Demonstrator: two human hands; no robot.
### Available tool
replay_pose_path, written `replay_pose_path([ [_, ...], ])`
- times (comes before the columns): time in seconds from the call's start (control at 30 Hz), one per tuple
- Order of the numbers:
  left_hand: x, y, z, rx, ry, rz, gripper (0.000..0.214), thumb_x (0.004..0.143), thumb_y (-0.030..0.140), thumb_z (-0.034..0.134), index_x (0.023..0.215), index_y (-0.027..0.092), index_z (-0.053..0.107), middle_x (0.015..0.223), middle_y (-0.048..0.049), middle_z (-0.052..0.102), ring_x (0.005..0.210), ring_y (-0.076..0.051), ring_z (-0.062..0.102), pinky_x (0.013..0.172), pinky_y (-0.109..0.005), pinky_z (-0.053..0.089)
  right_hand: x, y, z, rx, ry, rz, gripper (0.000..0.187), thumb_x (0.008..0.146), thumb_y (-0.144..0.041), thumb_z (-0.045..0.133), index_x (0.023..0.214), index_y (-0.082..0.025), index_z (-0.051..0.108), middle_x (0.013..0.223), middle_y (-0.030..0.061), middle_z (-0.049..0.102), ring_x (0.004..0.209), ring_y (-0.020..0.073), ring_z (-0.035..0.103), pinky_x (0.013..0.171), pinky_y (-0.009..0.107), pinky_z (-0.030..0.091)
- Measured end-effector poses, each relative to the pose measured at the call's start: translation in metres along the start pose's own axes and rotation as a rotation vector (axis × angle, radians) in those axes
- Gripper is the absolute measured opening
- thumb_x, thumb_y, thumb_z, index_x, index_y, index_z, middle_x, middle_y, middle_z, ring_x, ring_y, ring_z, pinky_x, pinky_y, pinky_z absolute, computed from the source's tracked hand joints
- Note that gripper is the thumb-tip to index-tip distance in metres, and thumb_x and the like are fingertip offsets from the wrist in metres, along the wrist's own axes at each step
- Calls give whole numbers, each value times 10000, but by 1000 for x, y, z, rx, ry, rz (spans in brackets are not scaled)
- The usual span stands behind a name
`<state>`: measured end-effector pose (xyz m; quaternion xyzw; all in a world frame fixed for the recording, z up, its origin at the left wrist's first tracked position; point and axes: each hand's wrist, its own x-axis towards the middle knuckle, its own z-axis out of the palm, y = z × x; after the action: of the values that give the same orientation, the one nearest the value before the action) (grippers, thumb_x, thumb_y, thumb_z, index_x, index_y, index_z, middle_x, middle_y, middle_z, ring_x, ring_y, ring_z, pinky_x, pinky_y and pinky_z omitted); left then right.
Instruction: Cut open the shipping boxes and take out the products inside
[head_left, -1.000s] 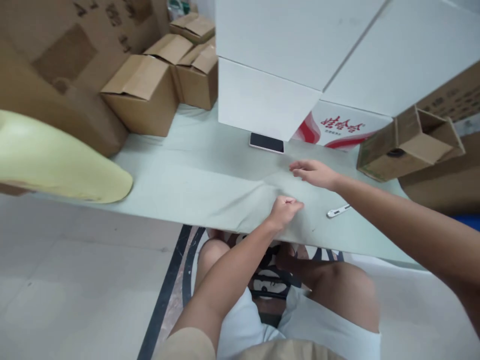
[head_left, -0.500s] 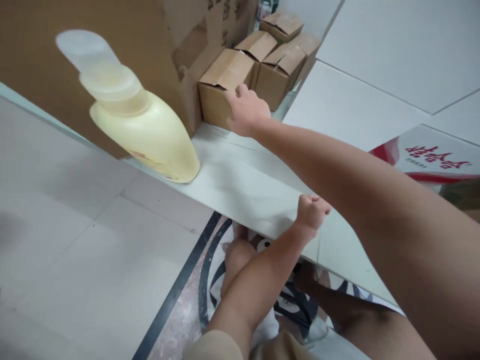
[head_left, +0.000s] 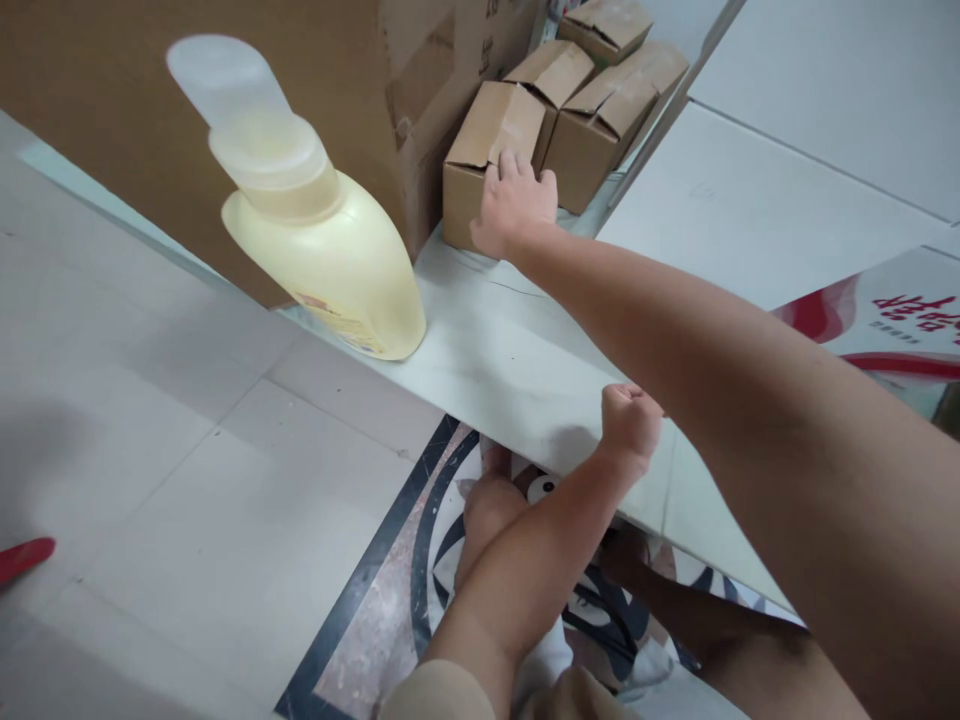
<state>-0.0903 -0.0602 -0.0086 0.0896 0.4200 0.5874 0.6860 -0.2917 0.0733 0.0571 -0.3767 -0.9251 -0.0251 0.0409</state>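
Note:
My right hand [head_left: 517, 203] reaches from the right to the nearest small cardboard box [head_left: 495, 120]. Its fingers are apart and overlap the box's upper edge; whether they touch it I cannot tell. Lower down, my left hand [head_left: 630, 430] is closed in a fist over the pale shelf [head_left: 510, 350], with nothing showing out of it. Part of the left fist lies behind my right forearm. A pale yellow bottle [head_left: 337, 255] with a frosted cap stands on the shelf to the left of both hands.
Several small cardboard boxes [head_left: 600, 115] stand behind the nearest one. A large cardboard carton [head_left: 315, 130] rises behind the bottle. White tiles [head_left: 750, 170] cover the wall at right, with a red and white printed package [head_left: 862, 300] there. A red object [head_left: 26, 558] shows over the tiled floor [head_left: 195, 520].
The view has shifted, so the bottle and boxes appear farther right. My right hand's fingers have stretched out more against the box. My left hand is still a fist.

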Motion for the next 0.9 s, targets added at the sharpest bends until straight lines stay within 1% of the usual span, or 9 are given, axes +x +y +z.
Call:
replay_pose_path([
  [0.13,0,6,-5,18,236,146,426,740,14,526,545,199,196,571,54,110,594,-76,135,561,-261,121,-44,34,-9,-33,-55,-62,647,964,-306,448,1523,15,391,1721,196,266,1620,389,222,1285,594,218],
  [0.27,-2,14,-11,53,356,287,445,783,40,518,569,193,160,618,40,110,613,-83,137,572,-256,146,-114,93,-12,28,-52,-115,725,896,-274,570,1577,-107,387,1761,164,221,1643,362,218,1324,586,162],
  [0.4,-4,16,-24,202,493,545,461,828,134,535,594,195,143,627,34,122,610,-101,169,587,-263,196,-219,164,-7,39,-62,-57,653,919,-337,529,1559,-251,435,1748,90,291,1650,339,221,1326,601,156],
  [0.47,-3,17,-31,294,563,788,454,863,213,531,602,206,160,609,37,158,600,-113,224,610,-276,254,-281,199,-3,0,-83,81,598,902,-352,518,1495,-273,509,1709,87,376,1651,333,221,1327,599,171],
  [0.53,1,17,-36,344,586,995,415,891,298,535,610,219,240,618,30,274,637,-136,336,670,-298,329,-342,228,0,-3,-21,253,521,893,-388,492,1386,-253,596,1656,134,444,1620,338,297,1311,570,254],
  [0.63,14,17,-35,459,430,1079,221,863,410,606,767,228,524,835,-29,564,855,-194,529,828,-350,424,-414,259,7,40,138,492,536,907,-442,420,1339,-196,621,1563,214,511,1508,349,463,1248,529,380],
  [0.7,25,14,-29,545,200,981,305,841,470,647,1043,241,638,1123,-78,658,1073,-242,587,951,-389,450,-443,273,11,83,89,677,577,915,-437,380,1374,-169,607,1366,222,643,1316,347,618,1139,507,480],
  [0.8,37,8,-17,601,-162,777,517,864,522,658,1322,286,612,1486,-94,580,1365,-296,534,1125,-434,431,-463,290,18,158,-147,970,623,944,-455,367,1487,-204,542,1017,121,748,988,314,716,904,451,552],
  [0.9,43,2,-7,606,-315,646,559,849,530,699,1360,316,619,1630,-65,479,1494,-318,457,1237,-452,378,-474,306,26,205,-238,1114,604,965,-528,399,1492,-275,550,1006,90,776,997,328,720,819,422,530],
])
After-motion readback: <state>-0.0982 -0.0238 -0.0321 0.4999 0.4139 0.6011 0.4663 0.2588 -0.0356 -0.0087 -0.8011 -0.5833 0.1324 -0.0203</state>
